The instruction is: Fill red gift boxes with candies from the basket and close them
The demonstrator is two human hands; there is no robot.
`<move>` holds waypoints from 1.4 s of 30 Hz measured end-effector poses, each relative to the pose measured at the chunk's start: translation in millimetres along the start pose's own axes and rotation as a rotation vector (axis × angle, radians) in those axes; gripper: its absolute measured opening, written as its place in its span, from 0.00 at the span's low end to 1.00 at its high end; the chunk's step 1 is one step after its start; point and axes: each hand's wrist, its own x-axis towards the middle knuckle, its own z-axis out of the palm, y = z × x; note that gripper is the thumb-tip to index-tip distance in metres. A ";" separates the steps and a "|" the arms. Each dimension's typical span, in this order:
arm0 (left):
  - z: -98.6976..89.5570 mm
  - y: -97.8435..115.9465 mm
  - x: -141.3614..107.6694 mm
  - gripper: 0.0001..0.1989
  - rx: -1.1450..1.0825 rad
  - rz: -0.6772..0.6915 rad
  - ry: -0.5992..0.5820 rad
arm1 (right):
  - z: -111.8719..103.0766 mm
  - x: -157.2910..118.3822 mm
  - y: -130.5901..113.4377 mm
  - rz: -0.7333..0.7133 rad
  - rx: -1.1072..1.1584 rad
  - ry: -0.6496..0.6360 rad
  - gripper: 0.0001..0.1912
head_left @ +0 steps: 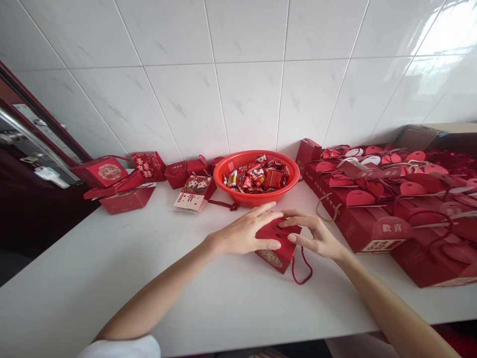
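A small red gift box [274, 258] with a pale round ornament on its front stands on the white table between my hands. My left hand [248, 231] is against the box's left side, thumb along its front top edge and fingers reaching over the top. My right hand [315, 232] holds it from the right, with the fingers at the slotted top and the thumb near the edge. A dark red cord loop [303, 278] hangs from the box onto the table. Whatever is inside the box is hidden.
Behind the box sits a red plastic basket [241, 199] of wrapped candies [257, 176]. Several red boxes [376, 228] crowd the right side. More boxes [108, 174] and a printed card bag [192, 194] are at left. A tiled wall [249, 99] borders the table [179, 298].
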 end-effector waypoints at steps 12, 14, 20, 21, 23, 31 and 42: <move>10.8 -11.2 9.4 0.28 0.168 -0.080 0.193 | -7.1 1.7 22.6 0.412 -0.031 0.105 0.22; 10.8 -12.5 9.2 0.29 0.166 -0.101 0.181 | -6.6 1.5 28.1 0.435 0.001 0.070 0.23; 11.3 -21.6 11.4 0.28 0.041 -0.074 0.232 | -9.5 8.0 14.0 0.501 0.409 0.112 0.27; 11.1 -23.4 12.5 0.26 -0.003 -0.067 0.246 | -10.3 10.2 7.8 0.494 0.473 0.162 0.28; 10.4 -26.6 15.4 0.23 -0.082 -0.064 0.266 | -11.3 15.1 -5.6 0.453 0.547 0.274 0.28; 4.9 -24.0 23.1 0.21 -0.541 -0.113 0.287 | -12.6 31.1 -40.2 0.357 0.475 0.427 0.21; -33.4 0.7 3.0 0.11 -1.205 -0.161 0.341 | -13.2 46.0 -61.3 0.335 0.249 0.333 0.17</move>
